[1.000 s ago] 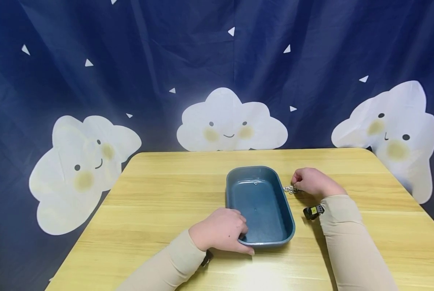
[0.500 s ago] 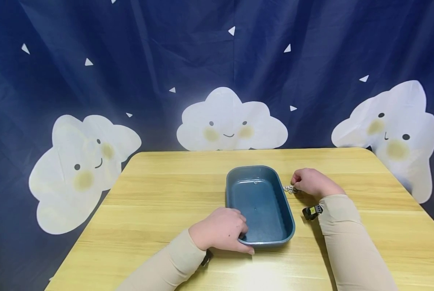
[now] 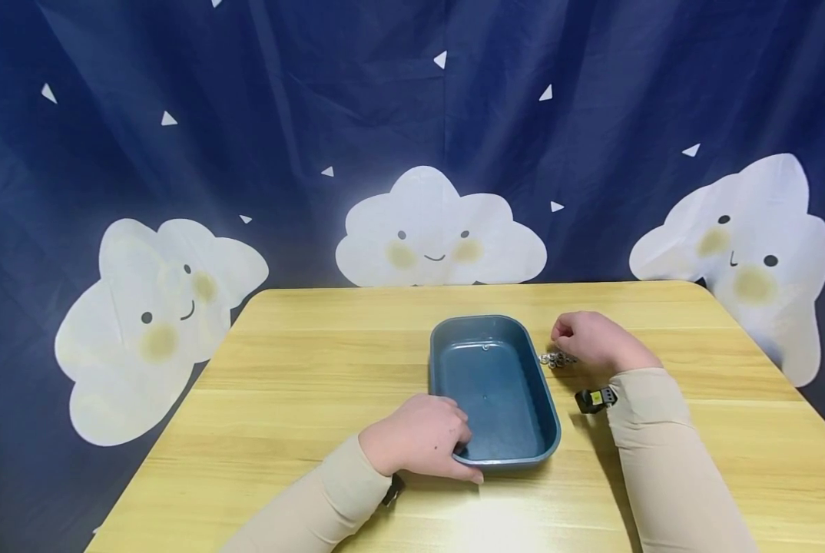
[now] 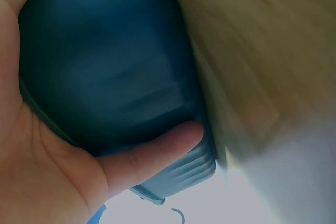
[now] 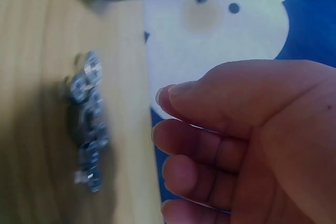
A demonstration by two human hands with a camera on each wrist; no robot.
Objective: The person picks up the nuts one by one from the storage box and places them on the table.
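A dark teal rectangular plastic tray (image 3: 502,399) lies on the table. My left hand (image 3: 422,438) grips its near left corner, fingers inside the rim and thumb along the outer wall; in the left wrist view the thumb (image 4: 157,153) presses on that wall. My right hand (image 3: 595,338) is just above a heap of small shiny metal pieces (image 3: 558,359) beside the tray's right side. In the right wrist view, the thumb and forefinger tips meet; whether a small piece is between them is hidden. The heap (image 5: 89,121) lies apart from these fingers.
One small shiny piece (image 3: 485,348) lies inside the tray near its far end. The wooden table (image 3: 316,346) reaches a blue curtain (image 3: 385,92) with white clouds at the back. Black camera mounts (image 3: 595,399) sit at the wrists.
My right hand has lifted slightly away from the heap of metal pieces, showing more of it. The left hand and the tray have stayed in place.
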